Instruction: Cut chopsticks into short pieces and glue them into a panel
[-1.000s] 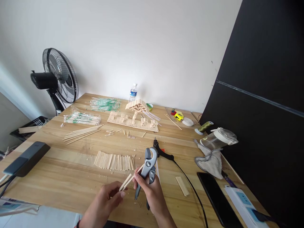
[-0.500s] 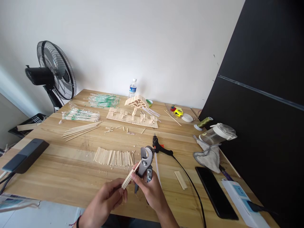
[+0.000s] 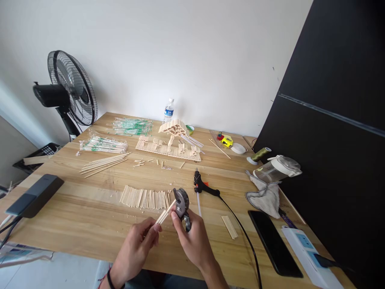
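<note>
Slim pale wooden sticks point(image 3: 163, 217), uneven ends, grey cutter point(image 3: 181, 202), curved head

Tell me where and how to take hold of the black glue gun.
I'd take the glue gun by its handle, coming from the right and near side: it slants out rightward, while the nozzle points toward the wall. Best keep clear of the nozzle, the white stick behind and the cord at the handle's end.
</note>
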A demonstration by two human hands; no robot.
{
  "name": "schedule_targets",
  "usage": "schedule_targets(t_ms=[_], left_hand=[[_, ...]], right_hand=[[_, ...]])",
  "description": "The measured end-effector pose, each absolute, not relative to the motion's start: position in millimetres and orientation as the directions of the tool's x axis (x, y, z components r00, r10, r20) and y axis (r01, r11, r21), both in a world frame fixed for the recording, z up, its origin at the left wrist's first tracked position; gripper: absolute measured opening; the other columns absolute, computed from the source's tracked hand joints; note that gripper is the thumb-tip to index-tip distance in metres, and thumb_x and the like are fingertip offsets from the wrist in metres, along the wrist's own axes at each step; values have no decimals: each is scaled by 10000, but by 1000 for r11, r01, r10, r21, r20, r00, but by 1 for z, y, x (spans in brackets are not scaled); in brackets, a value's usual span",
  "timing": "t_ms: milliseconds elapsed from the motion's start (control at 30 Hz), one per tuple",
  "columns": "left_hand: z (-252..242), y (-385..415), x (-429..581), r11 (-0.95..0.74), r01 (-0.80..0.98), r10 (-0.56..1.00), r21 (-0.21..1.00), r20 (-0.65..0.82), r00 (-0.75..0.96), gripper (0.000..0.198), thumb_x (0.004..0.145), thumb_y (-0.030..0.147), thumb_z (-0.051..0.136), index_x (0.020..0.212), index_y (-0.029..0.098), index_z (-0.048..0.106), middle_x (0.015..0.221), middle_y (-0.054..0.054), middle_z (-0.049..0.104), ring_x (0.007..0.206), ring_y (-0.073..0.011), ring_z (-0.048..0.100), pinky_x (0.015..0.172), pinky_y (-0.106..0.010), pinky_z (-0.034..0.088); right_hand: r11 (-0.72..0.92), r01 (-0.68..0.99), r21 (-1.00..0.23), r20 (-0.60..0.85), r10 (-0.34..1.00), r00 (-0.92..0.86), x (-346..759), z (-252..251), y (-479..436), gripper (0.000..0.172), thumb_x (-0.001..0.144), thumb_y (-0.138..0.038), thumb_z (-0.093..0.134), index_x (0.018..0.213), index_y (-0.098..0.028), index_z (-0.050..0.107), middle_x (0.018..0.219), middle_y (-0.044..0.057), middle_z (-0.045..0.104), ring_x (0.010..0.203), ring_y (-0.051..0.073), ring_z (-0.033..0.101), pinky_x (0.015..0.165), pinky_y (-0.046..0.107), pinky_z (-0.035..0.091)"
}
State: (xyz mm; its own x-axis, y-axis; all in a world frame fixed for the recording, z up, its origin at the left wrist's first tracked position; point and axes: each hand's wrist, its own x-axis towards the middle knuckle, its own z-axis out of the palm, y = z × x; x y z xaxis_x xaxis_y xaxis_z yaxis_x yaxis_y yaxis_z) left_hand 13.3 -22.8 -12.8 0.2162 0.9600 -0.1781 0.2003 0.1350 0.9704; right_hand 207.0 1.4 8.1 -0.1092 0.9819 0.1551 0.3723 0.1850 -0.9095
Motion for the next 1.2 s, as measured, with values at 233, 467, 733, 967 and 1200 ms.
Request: schedule_targets(t_ms=[233, 467, 733, 967, 1200], left_hand=[[-2, -24, 2, 24, 233, 984, 972, -65, 167, 530, 1042, 648, 492, 820, 204, 677, 675, -30, 587, 592, -163, 478, 541, -266, 324], [15, -29, 14, -69, 314, 980, 947, 4, 201, 564, 1036, 651, 466, 665, 237, 554, 582, -17, 523, 521, -170, 426, 543, -297, 312], [6, -33, 6, -83, 366, 994, 927, 51, 96, 493, 1021, 621, 513, 687, 264, 574, 584, -17, 530, 518, -192, 475, 535, -308, 328], [2, -25, 3, 18, 322, 991, 947, -60, 121, 491, 1042, 624, 493, 769, 231, 600, 634, -1, 532, 564, -161, 471, 541, -265, 349], [-6, 29, -84, 5, 569, 992, 823, 69, -108, 437, 962, 611, 541, 819, 217, 664, 608, 19, 551, 554, -163, 514, 541, -261, 403]], right_hand=[[424, 707, -566, 356, 899, -254, 247, 3, 11, 336, 902, -75, 576, 1199, -223, 624, 1071, 113, 768, 974, 301, 746, 850, 404, 589], [558, 702, -442, 374, 826, -421, 235, 15, 14, 528, 685, 107, 617, 1083, -237, 583, 1081, 81, 720, 981, 297, 705, 850, 407, 582], [541, 771, -336, 341, 833, -436, 228, 4, 16, 405, 713, 38, 714, 1000, -231, 618, 952, 50, 734, 852, 251, 705, 752, 335, 525], [377, 874, -306, 226, 921, -318, 217, -2, 23, 214, 809, -81, 775, 914, -213, 643, 843, 49, 785, 738, 248, 738, 644, 320, 428], [285, 911, -299, 136, 957, -255, 227, -2, 32, 106, 919, -136, 720, 915, -213, 648, 856, 55, 813, 756, 254, 778, 621, 308, 387]])
